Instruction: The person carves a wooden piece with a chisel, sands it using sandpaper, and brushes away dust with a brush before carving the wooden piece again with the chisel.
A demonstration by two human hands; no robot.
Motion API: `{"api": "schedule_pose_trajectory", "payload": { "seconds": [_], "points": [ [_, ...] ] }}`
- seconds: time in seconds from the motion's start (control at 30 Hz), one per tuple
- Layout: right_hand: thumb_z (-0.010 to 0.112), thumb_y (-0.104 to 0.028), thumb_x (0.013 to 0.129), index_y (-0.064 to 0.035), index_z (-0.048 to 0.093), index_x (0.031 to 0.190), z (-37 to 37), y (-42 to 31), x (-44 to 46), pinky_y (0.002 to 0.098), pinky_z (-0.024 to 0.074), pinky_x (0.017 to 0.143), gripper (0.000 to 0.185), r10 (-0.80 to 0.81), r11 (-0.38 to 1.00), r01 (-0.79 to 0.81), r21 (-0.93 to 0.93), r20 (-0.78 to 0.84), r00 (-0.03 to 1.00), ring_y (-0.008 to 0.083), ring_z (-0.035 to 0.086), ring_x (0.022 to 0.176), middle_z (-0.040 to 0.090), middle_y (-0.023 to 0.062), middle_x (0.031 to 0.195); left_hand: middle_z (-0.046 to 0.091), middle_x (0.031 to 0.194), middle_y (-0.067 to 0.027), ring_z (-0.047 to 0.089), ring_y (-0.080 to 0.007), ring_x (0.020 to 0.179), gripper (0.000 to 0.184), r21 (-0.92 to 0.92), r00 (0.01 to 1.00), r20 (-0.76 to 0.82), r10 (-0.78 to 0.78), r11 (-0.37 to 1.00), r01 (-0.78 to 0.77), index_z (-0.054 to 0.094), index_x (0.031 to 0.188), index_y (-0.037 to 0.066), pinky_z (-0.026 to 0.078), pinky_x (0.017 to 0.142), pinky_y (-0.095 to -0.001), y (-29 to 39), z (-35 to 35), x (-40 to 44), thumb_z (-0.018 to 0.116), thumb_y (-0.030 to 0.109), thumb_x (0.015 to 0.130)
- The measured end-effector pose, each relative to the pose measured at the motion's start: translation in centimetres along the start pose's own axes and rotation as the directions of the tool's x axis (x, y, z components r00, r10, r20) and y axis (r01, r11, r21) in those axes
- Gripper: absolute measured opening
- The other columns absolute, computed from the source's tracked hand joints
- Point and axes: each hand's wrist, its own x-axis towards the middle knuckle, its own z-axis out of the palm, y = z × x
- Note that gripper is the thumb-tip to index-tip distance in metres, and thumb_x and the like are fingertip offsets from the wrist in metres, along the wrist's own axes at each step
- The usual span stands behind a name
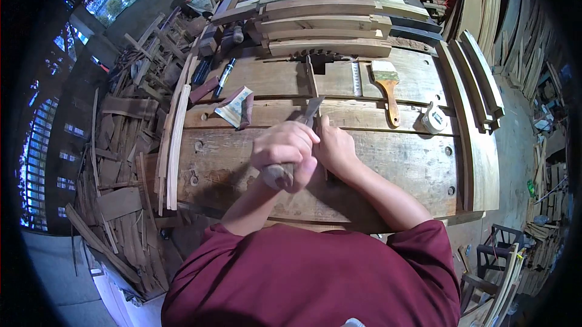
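Observation:
My left hand (284,152) is closed round the handle (279,176) of a bladed tool. Its flat metal blade (313,108) points up and away, beside a narrow wooden strip (312,78). That strip stretches from near the saw blade (321,56) down toward my body. My right hand (336,148) presses against the strip, its fingers closed on it and partly hidden. Both hands are over the wooden workbench (388,169), nearly touching each other.
On the bench lie a brush (388,90), a tape measure (434,118), a metal ruler (356,78), a marker (225,77) and sandpaper (237,107). Wooden beams (321,23) are stacked at the back; long boards (473,96) line the right edge.

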Motion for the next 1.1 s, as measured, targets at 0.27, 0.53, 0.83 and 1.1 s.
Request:
{"api": "schedule_pose_trajectory", "payload": {
  "seconds": [0.27,0.53,0.83,1.1],
  "points": [
    [0.049,-0.012,0.083,0.0012,0.045,0.093,0.0,0.2,-0.2,0.0465,0.0513,0.053,0.017,0.004,0.999,-0.002,0.053,-0.022,1.000,0.0388,0.064,0.062,0.062,0.0238,0.067,0.053,0.061,-0.0024,0.058,-0.0194,0.061,0.015,0.047,0.993,0.103,-0.063,0.997,0.059,0.048,0.076,0.007,0.053,0.077,-0.0432,1.6,0.4,-4.9,0.061,0.005,0.072],
    [0.051,-0.013,0.082,-0.0001,0.044,0.092,0.3,0.5,-0.1,0.0472,0.0503,0.052,0.017,-0.038,0.997,0.041,0.070,-0.041,0.998,0.0391,0.063,0.061,0.061,0.0231,0.064,0.055,0.118,-0.0261,0.047,-0.0442,0.119,0.007,0.417,0.902,0.181,-0.392,0.861,0.291,0.057,0.081,0.005,0.038,0.100,-0.0492,4.8,-0.2,-8.1,0.061,0.003,0.076],
    [0.051,-0.010,0.081,-0.0003,0.043,0.092,0.9,0.3,-0.2,0.0489,0.0493,0.052,0.018,-0.047,0.995,0.052,0.087,-0.058,0.997,0.0401,0.062,0.060,0.060,0.0237,0.063,0.045,0.125,-0.0364,0.059,-0.0396,0.105,0.012,0.541,0.875,-0.021,-0.484,0.730,0.417,0.060,0.086,0.009,0.051,0.081,-0.0364,3.2,-0.2,-8.5,0.066,0.011,0.076],
    [0.051,-0.009,0.080,-0.0001,0.043,0.092,0.5,-0.1,0.0,0.0495,0.0493,0.052,0.017,-0.043,0.995,0.050,0.084,-0.083,0.996,0.0405,0.062,0.059,0.059,0.0241,0.062,0.058,0.108,-0.0327,0.063,-0.0340,0.100,0.008,0.483,0.844,-0.058,-0.533,0.725,0.491,0.059,0.081,0.005,0.051,0.078,-0.0351,3.9,-2.2,-3.8,0.065,0.007,0.076]
  ]
}}
